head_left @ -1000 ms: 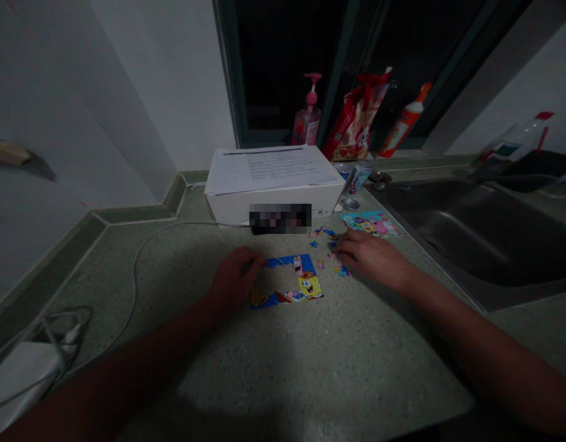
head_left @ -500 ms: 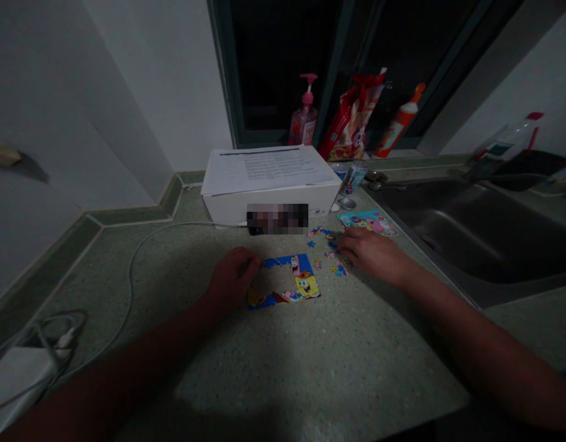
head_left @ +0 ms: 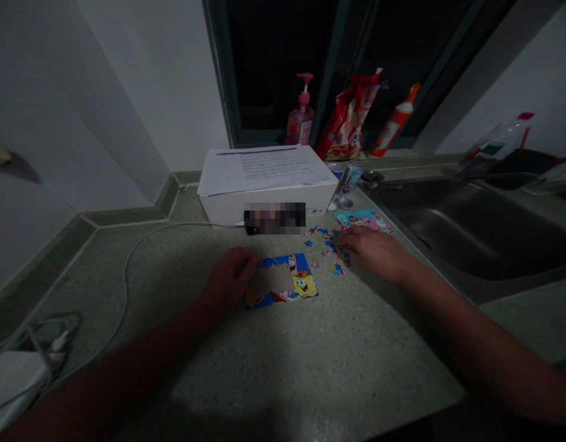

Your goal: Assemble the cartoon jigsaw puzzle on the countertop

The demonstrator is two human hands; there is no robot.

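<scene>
From my remote seat, I would press the puzzle (head_left: 304, 284) lightly to the desk (head_left: 310, 356) with the left hand (head_left: 228, 275), half-curled at its left edge, and pinch single pieces (head_left: 337, 269) right of it with the bent-fingered right hand (head_left: 374, 250), though I cannot tell whether either grips anything.

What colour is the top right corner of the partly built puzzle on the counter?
Blue. The puzzle's top right corner shows best in the head view.
</scene>
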